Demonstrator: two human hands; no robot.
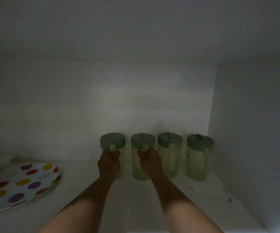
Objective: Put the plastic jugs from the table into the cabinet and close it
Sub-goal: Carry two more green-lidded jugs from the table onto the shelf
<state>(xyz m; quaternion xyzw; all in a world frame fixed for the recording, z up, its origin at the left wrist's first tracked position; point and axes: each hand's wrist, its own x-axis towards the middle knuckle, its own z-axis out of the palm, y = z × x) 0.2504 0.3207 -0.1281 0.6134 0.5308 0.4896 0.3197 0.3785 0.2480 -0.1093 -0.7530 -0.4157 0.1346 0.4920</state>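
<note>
Four pale plastic jugs with grey-green lids are seen standing upright in a row on the cabinet shelf [136,199], close against the back wall [102,98] of the cabinet. Counted from the spotted plate [20,184], which lies well apart from them on the shelf, the first jug [113,143] is held at its handle by the left hand [109,163], and the second jug [142,144] by the right hand [150,163]; each grip is closed around a handle that faces the viewer. The third jug [169,153] and the fourth jug [199,157], farthest from the plate, stand free, untouched. The handles lie directly ahead of the hands, and each jug's long axis is vertical, so release would be made by opening the fingers and drawing straight back along the forearms. Both arms are stretched forward, nearly parallel, wrists level with the handles. Both held jugs appear to rest on the shelf, though the dim light leaves this uncertain. The placing is judged nearly done; the cabinet is not yet closed.
</note>
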